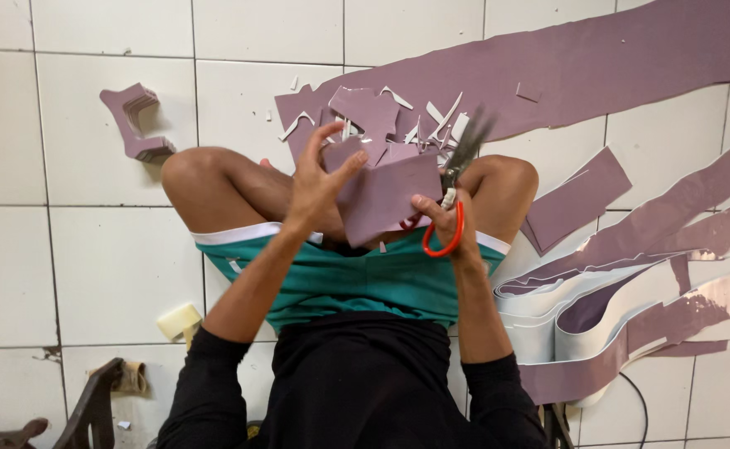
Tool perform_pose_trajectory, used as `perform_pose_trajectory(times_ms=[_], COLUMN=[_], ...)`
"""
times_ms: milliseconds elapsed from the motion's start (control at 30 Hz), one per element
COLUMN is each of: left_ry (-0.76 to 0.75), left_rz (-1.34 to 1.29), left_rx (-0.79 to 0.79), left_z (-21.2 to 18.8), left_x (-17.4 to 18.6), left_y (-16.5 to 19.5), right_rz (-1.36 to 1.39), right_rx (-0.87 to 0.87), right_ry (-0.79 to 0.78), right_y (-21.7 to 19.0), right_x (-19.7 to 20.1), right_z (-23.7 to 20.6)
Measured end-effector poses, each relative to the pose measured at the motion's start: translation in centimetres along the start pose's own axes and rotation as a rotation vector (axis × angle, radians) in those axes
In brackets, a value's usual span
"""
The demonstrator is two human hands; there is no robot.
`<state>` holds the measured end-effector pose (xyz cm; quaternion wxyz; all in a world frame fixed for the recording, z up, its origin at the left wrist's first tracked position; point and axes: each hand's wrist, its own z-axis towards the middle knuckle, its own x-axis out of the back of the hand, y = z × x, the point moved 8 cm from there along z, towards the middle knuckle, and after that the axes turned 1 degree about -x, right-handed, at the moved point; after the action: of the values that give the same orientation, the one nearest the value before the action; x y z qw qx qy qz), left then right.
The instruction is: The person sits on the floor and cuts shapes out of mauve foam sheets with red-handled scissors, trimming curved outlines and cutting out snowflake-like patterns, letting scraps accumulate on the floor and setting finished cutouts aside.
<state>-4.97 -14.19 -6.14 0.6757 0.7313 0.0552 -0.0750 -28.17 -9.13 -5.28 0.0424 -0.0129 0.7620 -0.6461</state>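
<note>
The left hand (319,179) grips a mauve sheet piece (385,195) at its upper left edge, with the thumb and fingers closed on it. The right hand (448,220) is closed around the red handles of the scissors (456,179), and the blades are blurred, so how far they are open cannot be told. The piece is held above the lap, between the two knees of the person, who sits on the tiled floor (90,249).

What could go wrong: the left fingers lie near the cutting line, and if the blades run on too far they may nick a fingertip. The piece is held at one edge only — if the grip slips, the sheet may turn and the cut will go crooked. Small offcuts (431,116) already lie just beyond the knees; more of them may fall on the legs.

The piece is roughly four-sided, and its long axis runs from lower left to upper right in the picture, with the flat face toward the camera. The scissors point up and a little right, away from the body, handles low and tips high.

Around are long mauve strips (597,66) on the floor, coiled strips (597,316) at the right, and a stack of cut shapes (136,125) well apart at the upper left.
</note>
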Motion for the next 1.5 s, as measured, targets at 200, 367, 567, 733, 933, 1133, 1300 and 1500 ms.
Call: perform_pose_trajectory(times_ms=[200,367,567,733,933,1133,1300,1500], left_ry=[0.352,0.41,0.268,0.106,0.201,0.149,0.24,0.212], left_rz=[-0.657,-0.623,-0.505,-0.286,-0.507,-0.654,-0.467,-0.335], left_rx=[0.025,0.115,0.01,0.31,0.181,0.295,0.327,0.177], left_z=[3.7,1.1,-2.4,-2.1,-0.2,-1.5,-1.0,1.2], left_x=[5.1,1.7,-1.8,-0.4,1.4,-0.2,2.6,4.2], left_y=[-3.3,-6.3,-3.9,-2.6,-1.3,-2.7,-3.7,-1.7], right_rz=[0.24,0.299,0.29,0.251,0.409,0.184,0.049,0.042], right_rx=[-0.097,-0.082,-0.079,-0.086,-0.042,-0.028,-0.061,0.047], right_ry=[0.266,0.259,0.418,0.147,0.191,0.194,0.304,0.066], right_y=[4.5,7.1,4.5,1.9,3.3,2.3,0.7,1.3], right_x=[1.8,-1.4,-0.8,0.0,0.3,-1.5,0.8,-1.6], right_z=[0.7,-0.4,0.9,1.8,3.2,3.2,3.8,2.0])
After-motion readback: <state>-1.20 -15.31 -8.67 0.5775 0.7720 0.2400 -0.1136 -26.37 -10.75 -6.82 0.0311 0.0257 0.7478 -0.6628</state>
